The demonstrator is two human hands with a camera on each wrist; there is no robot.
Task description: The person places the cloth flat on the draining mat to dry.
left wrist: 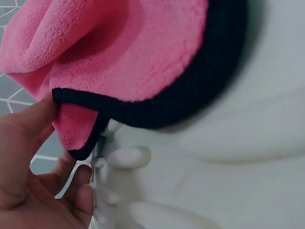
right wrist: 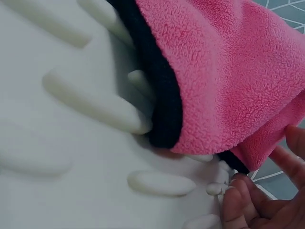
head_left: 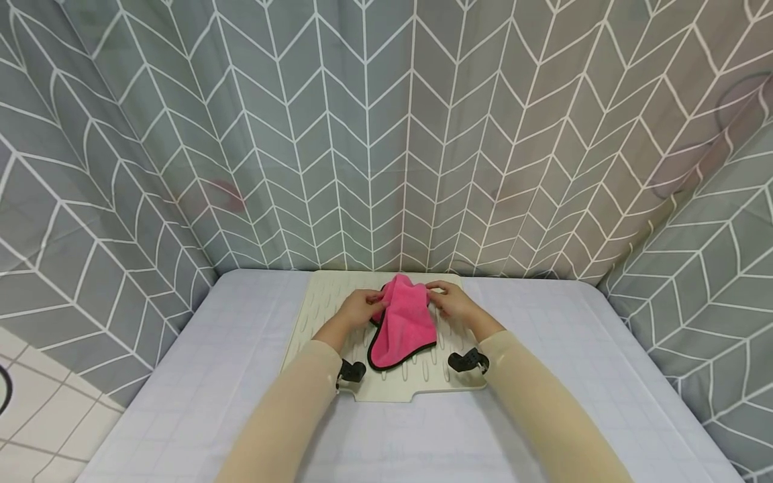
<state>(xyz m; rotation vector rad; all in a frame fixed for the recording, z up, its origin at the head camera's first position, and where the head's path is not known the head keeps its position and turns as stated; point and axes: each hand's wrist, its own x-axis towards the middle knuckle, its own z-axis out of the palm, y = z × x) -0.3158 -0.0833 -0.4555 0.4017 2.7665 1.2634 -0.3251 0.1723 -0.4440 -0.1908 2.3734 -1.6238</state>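
A pink fleecy cloth [head_left: 406,318] with black edging hangs in folds over a cream ridged board [head_left: 320,295]. My left hand [head_left: 359,310] pinches its left side. Seen from the left wrist, the thumb and fingers of that hand [left wrist: 28,162] hold a black-edged corner of the cloth [left wrist: 143,52]. On the other side, my right hand [head_left: 454,303] grips the cloth near its upper right. In the right wrist view, part of this hand [right wrist: 267,205] is cut off by the frame, with the thumb against a fold of the cloth [right wrist: 214,71]. The cloth's lower edge lies close over the ridges.
The board lies on a table with a white cover [head_left: 241,335]. A grey curtain [head_left: 386,134] with white zigzag lines stands behind the table and along its sides. Black wrist mounts [head_left: 468,361] sit on both sleeves. White floor tiles [head_left: 54,409] show at lower left.
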